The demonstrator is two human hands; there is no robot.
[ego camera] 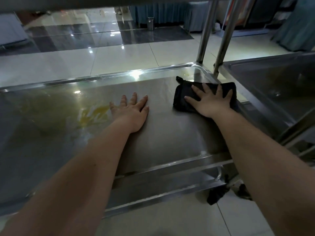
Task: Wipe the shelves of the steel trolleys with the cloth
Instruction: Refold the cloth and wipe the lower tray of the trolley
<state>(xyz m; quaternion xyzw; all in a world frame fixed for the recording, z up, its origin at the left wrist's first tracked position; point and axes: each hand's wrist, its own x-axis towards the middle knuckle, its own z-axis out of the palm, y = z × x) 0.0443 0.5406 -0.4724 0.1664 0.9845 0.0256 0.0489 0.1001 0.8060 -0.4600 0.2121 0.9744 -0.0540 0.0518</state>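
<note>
Nearest me, both my forearms reach over the front rim of the steel shelf (170,138) in the middle of the frame. My left hand (131,113) lies flat with its fingers spread wide, holding nothing, probably to brace me. Beside it, left of centre, a yellow smear (95,114) is not yet wiped. Further in, right of centre, my right hand (210,102) presses splayed fingers on the folded black cloth (180,97) near the far right corner, to spread pressure. Beyond stand 2 steel posts (207,31) and a second trolley's shelf (272,86).
</note>
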